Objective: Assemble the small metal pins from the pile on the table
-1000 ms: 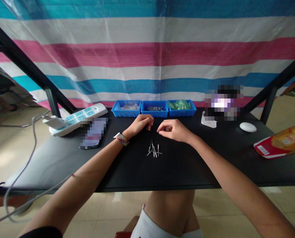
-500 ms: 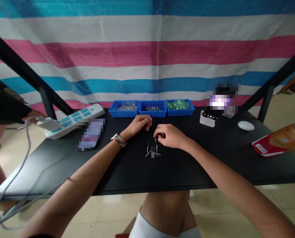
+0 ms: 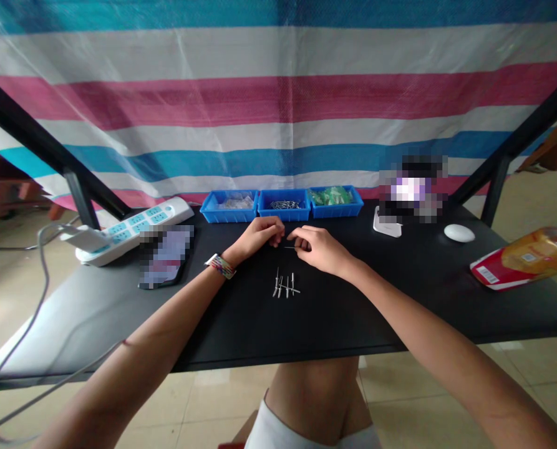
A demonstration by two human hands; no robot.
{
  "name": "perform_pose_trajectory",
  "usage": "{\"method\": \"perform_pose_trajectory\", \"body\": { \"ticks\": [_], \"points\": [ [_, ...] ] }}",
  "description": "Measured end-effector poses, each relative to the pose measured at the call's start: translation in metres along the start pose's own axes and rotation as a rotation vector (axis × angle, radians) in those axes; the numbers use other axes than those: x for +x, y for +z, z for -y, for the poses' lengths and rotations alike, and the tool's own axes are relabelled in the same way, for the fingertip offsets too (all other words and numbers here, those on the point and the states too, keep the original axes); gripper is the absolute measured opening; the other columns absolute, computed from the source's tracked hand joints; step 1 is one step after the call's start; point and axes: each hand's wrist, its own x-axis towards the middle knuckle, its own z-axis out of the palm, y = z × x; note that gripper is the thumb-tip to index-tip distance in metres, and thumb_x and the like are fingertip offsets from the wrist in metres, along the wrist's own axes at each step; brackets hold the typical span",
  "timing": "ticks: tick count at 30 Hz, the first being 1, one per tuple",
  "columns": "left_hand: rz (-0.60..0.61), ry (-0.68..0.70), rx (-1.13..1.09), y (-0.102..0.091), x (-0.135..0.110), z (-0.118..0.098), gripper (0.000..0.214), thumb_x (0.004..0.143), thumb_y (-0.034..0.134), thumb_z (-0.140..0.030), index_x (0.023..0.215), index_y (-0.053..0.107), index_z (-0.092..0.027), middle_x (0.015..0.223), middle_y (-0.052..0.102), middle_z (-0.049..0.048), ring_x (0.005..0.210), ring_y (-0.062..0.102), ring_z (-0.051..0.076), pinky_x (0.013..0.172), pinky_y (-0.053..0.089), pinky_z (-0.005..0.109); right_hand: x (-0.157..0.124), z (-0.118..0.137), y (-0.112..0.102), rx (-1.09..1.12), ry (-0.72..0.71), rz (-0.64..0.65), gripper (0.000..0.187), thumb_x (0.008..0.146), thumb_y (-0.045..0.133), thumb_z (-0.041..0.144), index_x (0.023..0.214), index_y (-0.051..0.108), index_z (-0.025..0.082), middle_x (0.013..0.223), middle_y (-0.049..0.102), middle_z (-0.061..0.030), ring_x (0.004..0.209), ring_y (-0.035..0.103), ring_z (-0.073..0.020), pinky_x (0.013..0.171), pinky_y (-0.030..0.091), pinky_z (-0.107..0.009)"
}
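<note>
My right hand point(image 3: 319, 248) pinches a blind rivet point(image 3: 289, 247), whose thin silver pin points left toward my other hand. Across a small gap, my left hand point(image 3: 260, 234) rests on the black table with its fingers curled in. What those fingers hold, if anything, is hidden. Nearer to me, several silver blind rivets point(image 3: 286, 288) lie in a loose cluster on the tabletop. Behind my hands, the middle blue bin point(image 3: 285, 214) contains many more of the same silver pieces.
A left blue bin point(image 3: 229, 216) holds clear plastic bags; a right blue bin point(image 3: 337, 211) holds green packets. Further left are a power strip point(image 3: 138, 226) and a phone point(image 3: 168, 255). On the right sit a white oval object point(image 3: 459, 233) and a bottle point(image 3: 524, 259) lying sideways.
My right hand has risen from beside the rivet cluster toward my left hand, with a rivet in its fingers. The person at the far left has gone out of view.
</note>
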Motion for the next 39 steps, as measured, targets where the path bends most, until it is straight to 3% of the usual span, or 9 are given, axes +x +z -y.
{"method": "perform_pose_trajectory", "body": {
  "ticks": [6,14,29,32,39],
  "points": [
    [0.056,0.038,-0.023,0.001,0.0,0.001,0.029,0.084,0.079,-0.041,0.09,0.071,-0.014,0.081,0.067,0.0019,0.065,0.061,0.011,0.06,0.05,0.022,0.006,-0.015,0.007,0.317,0.156,-0.231,0.02,0.085,0.07,0.018,0.105,0.072,0.02,0.086,0.073,-0.0023,0.075,0.071,-0.017,0.073,0.058,-0.03],
    [0.003,0.064,-0.038,0.002,0.0,-0.001,0.032,0.085,0.082,-0.042,0.089,0.067,-0.015,0.076,0.065,-0.0004,0.059,0.06,0.01,0.055,0.048,0.02,0.01,-0.02,0.01,0.551,0.252,-0.288,0.026,0.081,0.077,0.035,0.101,0.071,0.02,0.085,0.075,-0.0027,0.073,0.075,-0.0187,0.069,0.063,-0.033],
    [-0.05,0.051,0.034,0.002,0.0,0.003,0.044,0.094,0.07,-0.057,0.082,0.064,-0.015,0.069,0.064,0.0003,0.057,0.061,0.01,0.053,0.045,0.02,0.007,-0.01,0.009,0.596,0.263,-0.274,0.017,0.076,0.078,0.029,0.082,0.065,0.021,0.075,0.07,0.0005,0.068,0.073,-0.0177,0.068,0.062,-0.032],
    [-0.038,0.039,0.035,0.002,-0.001,0.003,0.045,0.095,0.069,-0.057,0.08,0.064,-0.015,0.067,0.063,0.0003,0.057,0.06,0.01,0.054,0.045,0.02,0.007,-0.011,0.009,0.587,0.256,-0.307,0.019,0.08,0.077,0.035,0.082,0.066,0.02,0.074,0.07,-0.0003,0.066,0.072,-0.0182,0.065,0.061,-0.032],
    [-0.018,0.016,0.018,0.002,-0.002,-0.001,0.039,0.091,0.072,-0.052,0.082,0.065,-0.015,0.07,0.064,0.0006,0.059,0.061,0.011,0.057,0.048,0.021,0.006,-0.015,0.011,0.527,0.291,-0.341,0.044,0.086,0.075,0.062,0.078,0.066,0.02,0.072,0.071,-0.0031,0.058,0.068,-0.017,0.055,0.058,-0.029]
  ]
}}
